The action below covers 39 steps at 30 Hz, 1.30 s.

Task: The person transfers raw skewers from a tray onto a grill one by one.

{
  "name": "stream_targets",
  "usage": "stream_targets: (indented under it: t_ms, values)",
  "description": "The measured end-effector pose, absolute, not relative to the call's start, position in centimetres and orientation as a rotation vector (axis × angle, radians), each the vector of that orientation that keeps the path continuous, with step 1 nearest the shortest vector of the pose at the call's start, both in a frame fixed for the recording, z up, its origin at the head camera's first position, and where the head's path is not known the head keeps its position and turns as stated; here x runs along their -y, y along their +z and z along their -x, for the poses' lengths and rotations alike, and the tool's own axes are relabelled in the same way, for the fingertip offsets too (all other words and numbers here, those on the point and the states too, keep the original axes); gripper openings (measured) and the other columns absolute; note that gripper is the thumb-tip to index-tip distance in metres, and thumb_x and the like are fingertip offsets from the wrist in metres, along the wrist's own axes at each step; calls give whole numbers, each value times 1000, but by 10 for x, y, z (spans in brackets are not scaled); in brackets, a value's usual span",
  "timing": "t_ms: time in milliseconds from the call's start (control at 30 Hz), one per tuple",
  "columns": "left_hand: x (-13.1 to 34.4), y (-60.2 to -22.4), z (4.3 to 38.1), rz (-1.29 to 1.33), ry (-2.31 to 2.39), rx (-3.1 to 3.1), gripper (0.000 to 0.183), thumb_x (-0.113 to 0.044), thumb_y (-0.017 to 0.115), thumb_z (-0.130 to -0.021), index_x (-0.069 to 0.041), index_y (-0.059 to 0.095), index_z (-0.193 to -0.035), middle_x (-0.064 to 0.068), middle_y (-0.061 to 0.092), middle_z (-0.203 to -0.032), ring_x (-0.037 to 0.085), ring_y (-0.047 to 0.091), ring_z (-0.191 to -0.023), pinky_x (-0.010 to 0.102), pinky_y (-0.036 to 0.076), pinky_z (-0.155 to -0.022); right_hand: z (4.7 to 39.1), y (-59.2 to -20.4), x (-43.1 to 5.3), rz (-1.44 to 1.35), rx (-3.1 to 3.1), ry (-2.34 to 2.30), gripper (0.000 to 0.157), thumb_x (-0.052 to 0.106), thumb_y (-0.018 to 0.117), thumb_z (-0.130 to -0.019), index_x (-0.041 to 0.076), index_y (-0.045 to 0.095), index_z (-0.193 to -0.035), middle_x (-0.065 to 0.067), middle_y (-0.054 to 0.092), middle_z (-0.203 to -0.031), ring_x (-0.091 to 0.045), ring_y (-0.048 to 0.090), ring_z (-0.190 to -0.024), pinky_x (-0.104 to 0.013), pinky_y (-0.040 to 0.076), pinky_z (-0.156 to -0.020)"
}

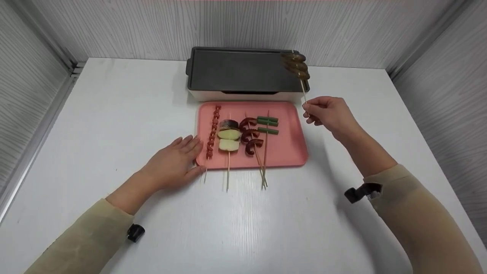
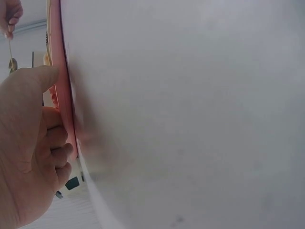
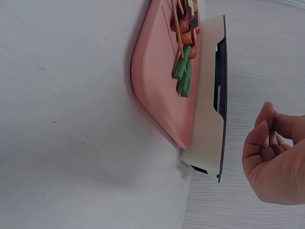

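Note:
My right hand [image 1: 327, 114] pinches the bare lower stick of a skewer [image 1: 296, 66] threaded with brown, glossy curled pieces. That skewer is held upright over the right end of a dark griddle plate [image 1: 236, 70]. At the near left corner of a pink tray [image 1: 291, 148], my left hand [image 1: 175, 161] rests with fingers extended along the side and thumb at the front edge. On the tray lie a skewer of small red pieces [image 1: 213, 133], one of thick pale slices [image 1: 229, 144], one of dark red curled pieces [image 1: 251, 135] and one of green pieces [image 1: 268, 130].
The griddle's light base [image 1: 205, 96] stands directly behind the tray. Several stick ends [image 1: 263, 180] stick out past the tray's front edge over the white table [image 1: 236, 228]. Panelled walls [image 1: 152, 30] enclose the back and sides.

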<state>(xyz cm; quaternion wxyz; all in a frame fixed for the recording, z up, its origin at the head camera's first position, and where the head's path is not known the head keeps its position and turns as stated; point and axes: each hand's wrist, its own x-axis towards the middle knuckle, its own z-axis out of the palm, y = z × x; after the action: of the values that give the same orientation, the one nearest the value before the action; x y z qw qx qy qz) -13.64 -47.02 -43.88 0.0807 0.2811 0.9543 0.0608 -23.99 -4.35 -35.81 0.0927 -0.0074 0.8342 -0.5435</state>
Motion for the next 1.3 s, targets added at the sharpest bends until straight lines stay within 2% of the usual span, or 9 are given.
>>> stream_targets:
  t_ms: [233, 433, 800, 1100, 1300]
  values:
    - [470, -439, 135, -822, 185, -2837, 78, -52, 48, -110, 5, 36, -162, 22, 33, -168, 39, 26, -158, 52, 19, -130, 266, -368, 48, -10, -2477, -1616, 24, 19, 69, -105, -2, 71, -117, -3, 73, -89, -10, 68, -74, -21, 56, -69]
    - [469, -439, 135, -812, 185, -2829, 79, -53, 47, -110, 4, 34, -163, 21, 32, -169, 38, 24, -159, 52, 18, -131, 278, -377, 50, -46, -2462, -1627, 30, 18, 67, -106, -7, 67, -124, -7, 73, -92, -8, 67, -73, -20, 55, -68]
    - [469, -439, 136, -811, 166, -2827, 79, -53, 47, -110, 4, 33, -163, 20, 30, -170, 37, 24, -159, 52, 18, -131, 287, -384, 57, -126, -2511, -1530, 32, 21, 65, -107, -3, 68, -128, -3, 71, -93, -9, 68, -77, -20, 56, -70]
    - [471, -438, 136, -811, 153, -2835, 79, -53, 46, -110, 4, 34, -163, 21, 31, -169, 37, 25, -159, 51, 18, -131, 293, -383, 59, -129, -2500, -1543, 31, 19, 64, -108, -5, 67, -129, -6, 72, -97, -7, 69, -76, -22, 57, -73]
    - [471, -439, 136, -853, 178, -2854, 76, -50, 48, -110, 7, 38, -160, 24, 35, -166, 40, 30, -157, 52, 21, -130, 294, -385, 60, -136, -2488, -1569, 34, 18, 63, -108, -6, 65, -133, -2, 71, -93, -6, 70, -74, -22, 56, -73]
